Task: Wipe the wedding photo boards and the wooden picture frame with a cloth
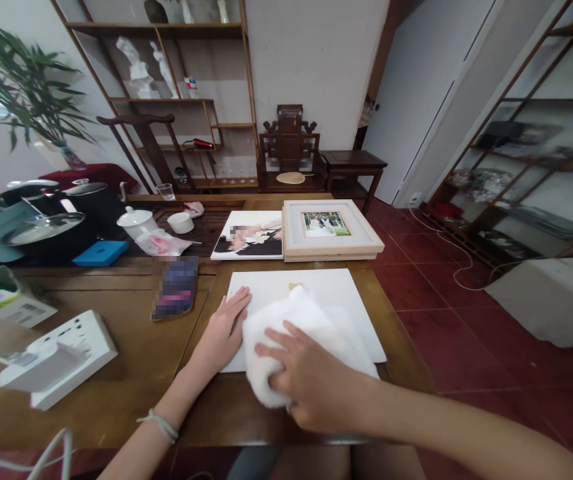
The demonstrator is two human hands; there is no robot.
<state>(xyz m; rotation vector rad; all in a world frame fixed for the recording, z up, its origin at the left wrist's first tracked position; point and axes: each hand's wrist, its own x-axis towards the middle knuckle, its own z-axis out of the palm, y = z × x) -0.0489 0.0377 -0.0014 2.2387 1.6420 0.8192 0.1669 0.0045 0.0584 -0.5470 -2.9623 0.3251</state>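
Note:
In front of me on the wooden table lies a flat white board [336, 283]. My left hand [225, 333] rests on its left edge, fingers stretched out and holding nothing. A fluffy white cloth [286, 317] is bunched up on the board, covering much of its middle and near part. Pressed onto this cloth, my right hand [309, 380] grips it with bent fingers; its thumb is partly buried in the folds. A small yellowish patch [295, 286] shows at the cloth's far edge, and I cannot make out what it is.
Behind the board lie a photo print [251, 237] and a light wooden picture frame [291, 250] with a photo. To the left are a dark blue phone-shaped item [174, 290], a white power strip [74, 357], a blue box [100, 253] and a white lidded bowl [135, 220].

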